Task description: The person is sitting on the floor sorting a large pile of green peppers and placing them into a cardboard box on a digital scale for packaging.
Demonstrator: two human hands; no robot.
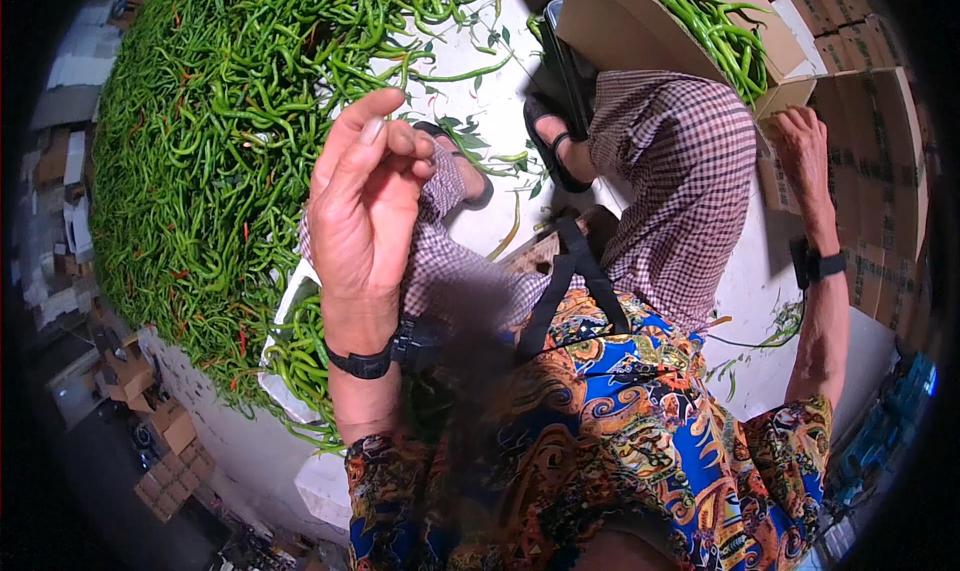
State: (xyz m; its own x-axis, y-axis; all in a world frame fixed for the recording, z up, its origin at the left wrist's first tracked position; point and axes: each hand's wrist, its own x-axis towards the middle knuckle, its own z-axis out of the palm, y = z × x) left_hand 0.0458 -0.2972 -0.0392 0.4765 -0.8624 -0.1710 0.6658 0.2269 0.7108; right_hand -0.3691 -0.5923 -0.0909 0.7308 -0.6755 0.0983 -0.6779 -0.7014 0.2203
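My left hand is raised over my checked trouser leg with its palm up and its fingers loosely bent and apart. It holds nothing. Behind it spreads a large heap of long green chili peppers, with a few red ones among them. My right hand is at the near corner of an open cardboard box. Its fingers are curled, and their tips are partly hidden, so I cannot tell whether they grip the cardboard. Long green peppers lie inside that box.
Stacked cardboard boxes stand on the right. A white foam box with green peppers lies by my left forearm. Loose peppers and leaves are scattered on the pale floor around my feet. A low wooden seat shows between my legs.
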